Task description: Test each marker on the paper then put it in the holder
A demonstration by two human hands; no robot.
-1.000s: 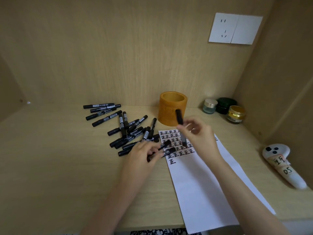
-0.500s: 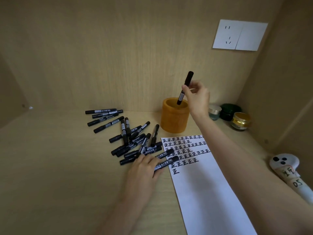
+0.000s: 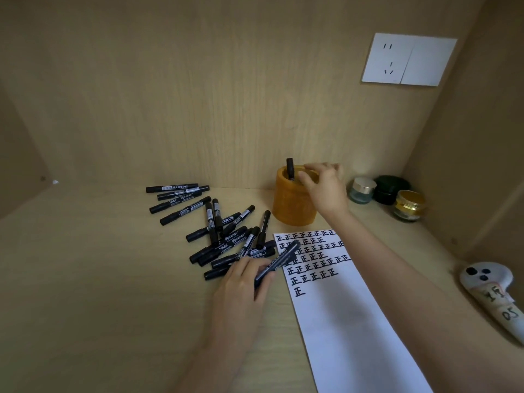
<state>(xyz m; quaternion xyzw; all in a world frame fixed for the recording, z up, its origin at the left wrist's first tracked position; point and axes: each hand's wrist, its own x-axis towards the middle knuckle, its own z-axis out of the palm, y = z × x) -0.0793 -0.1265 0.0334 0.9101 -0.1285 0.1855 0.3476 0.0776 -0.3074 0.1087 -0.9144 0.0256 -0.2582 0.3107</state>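
Note:
An orange round holder stands at the back of the desk. One black marker stands in it, its top poking above the rim. My right hand hovers over the holder's right rim with fingers apart and nothing in them. My left hand grips another black marker, lifted at the left edge of the white paper. The paper's top carries rows of black written characters. Several black markers lie in a loose pile left of the paper.
Three small jars stand right of the holder near the corner. A white controller with handwritten labels lies at the far right. A wall socket plate is on the back wall. Wooden side walls close in both sides.
My right hand lowered the marker into the holder and let it go. My left hand picked a marker out of the pile and raised it toward the paper.

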